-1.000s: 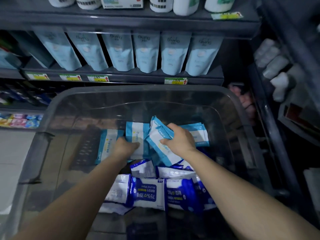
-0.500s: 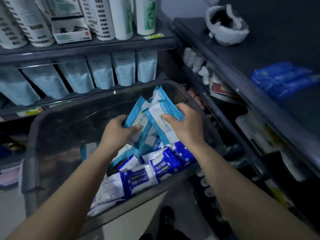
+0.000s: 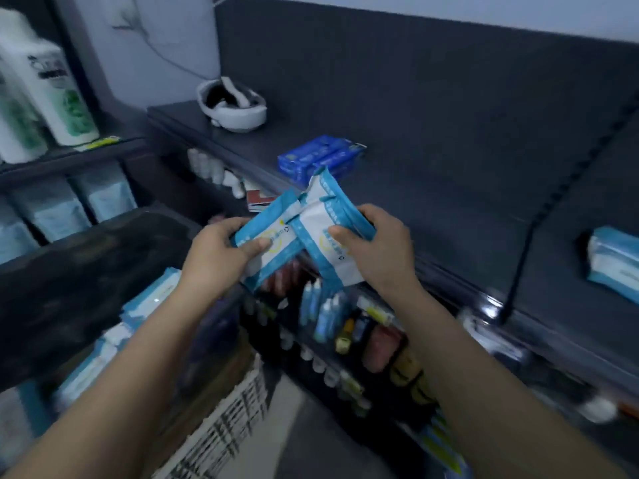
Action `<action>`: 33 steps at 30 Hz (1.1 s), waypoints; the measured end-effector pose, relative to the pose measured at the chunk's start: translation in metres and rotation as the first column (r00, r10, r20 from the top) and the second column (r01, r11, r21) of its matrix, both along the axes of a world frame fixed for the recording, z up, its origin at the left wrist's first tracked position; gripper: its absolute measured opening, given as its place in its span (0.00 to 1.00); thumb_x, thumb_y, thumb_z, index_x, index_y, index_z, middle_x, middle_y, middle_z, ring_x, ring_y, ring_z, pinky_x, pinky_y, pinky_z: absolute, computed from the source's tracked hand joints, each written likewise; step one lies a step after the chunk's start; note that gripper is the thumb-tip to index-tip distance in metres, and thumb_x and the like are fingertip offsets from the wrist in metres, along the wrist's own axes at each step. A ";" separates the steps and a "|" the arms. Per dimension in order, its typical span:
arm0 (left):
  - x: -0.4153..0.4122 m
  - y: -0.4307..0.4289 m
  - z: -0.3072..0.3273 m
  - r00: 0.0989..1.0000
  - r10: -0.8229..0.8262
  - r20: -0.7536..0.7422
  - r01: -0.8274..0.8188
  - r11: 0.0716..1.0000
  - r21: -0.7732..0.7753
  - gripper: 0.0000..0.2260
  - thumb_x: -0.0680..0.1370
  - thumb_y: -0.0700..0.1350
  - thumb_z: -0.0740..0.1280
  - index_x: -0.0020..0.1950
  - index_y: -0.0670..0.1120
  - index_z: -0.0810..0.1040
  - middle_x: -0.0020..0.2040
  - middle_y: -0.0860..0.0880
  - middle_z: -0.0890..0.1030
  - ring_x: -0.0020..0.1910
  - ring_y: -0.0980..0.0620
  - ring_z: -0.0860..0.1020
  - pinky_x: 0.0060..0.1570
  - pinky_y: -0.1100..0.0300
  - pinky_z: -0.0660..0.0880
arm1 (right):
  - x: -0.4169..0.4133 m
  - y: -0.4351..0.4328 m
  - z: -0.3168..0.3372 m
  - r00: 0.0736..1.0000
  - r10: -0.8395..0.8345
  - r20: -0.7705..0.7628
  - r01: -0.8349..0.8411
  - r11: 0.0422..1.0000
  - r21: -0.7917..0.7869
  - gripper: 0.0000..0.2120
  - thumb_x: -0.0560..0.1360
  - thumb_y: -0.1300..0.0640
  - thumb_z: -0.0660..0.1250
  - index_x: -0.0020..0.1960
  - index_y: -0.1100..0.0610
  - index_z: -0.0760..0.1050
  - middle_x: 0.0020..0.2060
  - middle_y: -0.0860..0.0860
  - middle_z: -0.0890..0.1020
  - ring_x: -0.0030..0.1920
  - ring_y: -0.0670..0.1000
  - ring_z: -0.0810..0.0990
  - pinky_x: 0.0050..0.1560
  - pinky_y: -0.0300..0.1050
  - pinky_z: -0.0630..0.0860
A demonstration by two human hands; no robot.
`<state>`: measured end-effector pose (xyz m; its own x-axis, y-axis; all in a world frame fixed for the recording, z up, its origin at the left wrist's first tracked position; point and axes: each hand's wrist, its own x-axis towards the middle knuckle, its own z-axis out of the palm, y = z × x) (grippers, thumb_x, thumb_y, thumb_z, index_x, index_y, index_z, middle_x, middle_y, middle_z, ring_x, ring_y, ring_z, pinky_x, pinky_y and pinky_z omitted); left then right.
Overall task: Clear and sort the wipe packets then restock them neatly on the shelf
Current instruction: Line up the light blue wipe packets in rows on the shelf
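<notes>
Both hands hold light-blue and white wipe packets in the air in front of the dark shelf (image 3: 432, 188). My left hand (image 3: 218, 257) grips one bundle of packets (image 3: 273, 236) by its left end, thumb on top. My right hand (image 3: 377, 247) grips a second bundle (image 3: 328, 216), which crosses over the first. Dark-blue wipe packets (image 3: 318, 157) lie stacked on the shelf just beyond. More light-blue packets (image 3: 615, 261) sit on the shelf at the far right. The clear bin (image 3: 86, 271) at lower left still holds light-blue packets (image 3: 148, 302).
A white headset (image 3: 231, 105) rests at the shelf's back left corner. Below the shelf edge are rows of small bottles and tubes (image 3: 332, 316). White bottles (image 3: 52, 88) and pale pouches (image 3: 76, 202) fill the shelving on the left. A black cable (image 3: 529, 233) hangs down the back panel.
Both hands lifted the light-blue packets out of the bin and carried them right, toward the dark shelf. My view turned right with them.
</notes>
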<state>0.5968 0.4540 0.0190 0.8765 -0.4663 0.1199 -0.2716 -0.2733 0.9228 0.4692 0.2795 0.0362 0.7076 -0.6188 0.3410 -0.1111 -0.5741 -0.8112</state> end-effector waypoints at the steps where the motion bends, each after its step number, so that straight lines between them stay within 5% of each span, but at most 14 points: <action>1: -0.014 -0.017 0.001 0.999 -0.032 0.024 0.031 0.999 0.009 0.07 0.74 0.45 0.73 0.51 0.49 0.81 0.39 0.50 0.82 0.32 0.53 0.77 0.37 0.56 0.75 | -0.020 -0.014 0.002 1.000 -0.021 -0.001 0.021 1.000 -0.009 0.08 0.72 0.49 0.73 0.46 0.52 0.79 0.38 0.46 0.82 0.40 0.47 0.80 0.42 0.50 0.77; 5: -0.077 -0.085 0.003 0.989 -0.139 0.045 0.138 0.990 0.027 0.04 0.76 0.43 0.70 0.49 0.51 0.80 0.39 0.52 0.82 0.30 0.59 0.76 0.35 0.61 0.74 | -0.102 -0.069 0.006 0.994 -0.105 -0.011 0.105 0.994 -0.032 0.07 0.71 0.50 0.73 0.47 0.49 0.79 0.39 0.42 0.81 0.40 0.44 0.79 0.40 0.45 0.76; 8: -0.125 -0.133 0.005 0.977 -0.214 0.020 0.214 0.977 0.024 0.04 0.75 0.43 0.71 0.48 0.50 0.80 0.40 0.49 0.82 0.35 0.52 0.77 0.40 0.55 0.76 | -0.164 -0.107 0.007 0.987 -0.163 -0.013 0.163 0.986 -0.038 0.05 0.71 0.50 0.73 0.45 0.48 0.78 0.37 0.41 0.80 0.39 0.42 0.78 0.36 0.37 0.71; 12: -0.180 -0.194 0.007 0.942 -0.336 -0.016 0.336 0.941 0.022 0.06 0.74 0.42 0.72 0.50 0.50 0.80 0.38 0.50 0.81 0.32 0.51 0.77 0.30 0.59 0.76 | -0.234 -0.153 0.008 0.965 -0.261 -0.020 0.260 0.964 -0.060 0.06 0.71 0.50 0.73 0.44 0.46 0.76 0.36 0.40 0.79 0.39 0.41 0.77 0.36 0.38 0.70; 17: -0.223 -0.271 0.015 0.868 -0.497 -0.025 0.497 0.865 0.063 0.09 0.73 0.38 0.73 0.49 0.50 0.81 0.45 0.48 0.82 0.41 0.50 0.79 0.45 0.53 0.76 | -0.295 -0.204 0.008 0.929 -0.367 -0.044 0.366 0.930 -0.039 0.06 0.73 0.52 0.72 0.46 0.51 0.76 0.40 0.45 0.80 0.42 0.48 0.79 0.41 0.47 0.75; 26: -0.244 -0.415 0.012 0.689 -0.708 -0.157 0.724 0.657 0.212 0.14 0.69 0.34 0.75 0.52 0.45 0.79 0.49 0.48 0.81 0.44 0.52 0.79 0.47 0.59 0.78 | -0.354 -0.294 0.004 0.847 -0.531 -0.035 0.529 0.847 -0.042 0.08 0.71 0.55 0.74 0.43 0.45 0.76 0.37 0.41 0.81 0.39 0.42 0.79 0.37 0.39 0.73; 30: -0.243 -0.465 0.004 0.571 -0.779 -0.260 0.818 0.515 0.256 0.16 0.68 0.35 0.76 0.52 0.45 0.79 0.50 0.49 0.80 0.43 0.54 0.79 0.41 0.64 0.75 | -0.364 -0.324 0.009 0.886 -0.458 -0.069 0.462 0.882 0.094 0.08 0.70 0.59 0.76 0.45 0.50 0.80 0.40 0.45 0.84 0.40 0.44 0.83 0.40 0.42 0.79; 33: -0.242 -0.493 -0.001 0.521 -0.813 -0.260 0.847 0.454 0.278 0.18 0.68 0.33 0.75 0.52 0.49 0.77 0.55 0.48 0.79 0.50 0.51 0.78 0.51 0.60 0.76 | -0.362 -0.339 0.005 0.930 -0.300 -0.214 0.344 0.915 0.211 0.11 0.69 0.60 0.77 0.50 0.55 0.81 0.44 0.49 0.85 0.43 0.46 0.84 0.48 0.45 0.80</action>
<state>0.3553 -0.0393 0.0178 0.0491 -0.9679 -0.2466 -0.4725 -0.2400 0.8480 0.1071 -0.0599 0.0415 0.4906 -0.8703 0.0429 -0.4082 -0.2730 -0.8711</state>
